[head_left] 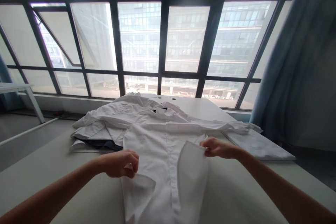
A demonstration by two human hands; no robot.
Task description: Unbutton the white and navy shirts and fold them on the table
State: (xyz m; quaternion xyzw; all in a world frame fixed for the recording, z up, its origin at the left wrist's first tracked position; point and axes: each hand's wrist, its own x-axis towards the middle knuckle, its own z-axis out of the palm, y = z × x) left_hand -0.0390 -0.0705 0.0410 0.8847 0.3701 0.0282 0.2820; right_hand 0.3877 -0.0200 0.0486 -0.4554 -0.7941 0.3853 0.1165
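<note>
A white button-up shirt (165, 136) lies spread front-up on a pale table (65, 168), collar away from me. My left hand (121, 163) pinches the shirt's left side edge, a small flap folded inward below it. My right hand (216, 148) grips the shirt's right side, lifting a panel of cloth (193, 171) over toward the button line. One sleeve (225, 126) stretches out to the right.
More white garments (99, 126) and a dark one (105, 144) are piled at the back left of the table. A folded white cloth (259, 145) lies at the right edge. A large window stands behind, a blue curtain (301, 70) hangs right, and another table (15, 87) is far left.
</note>
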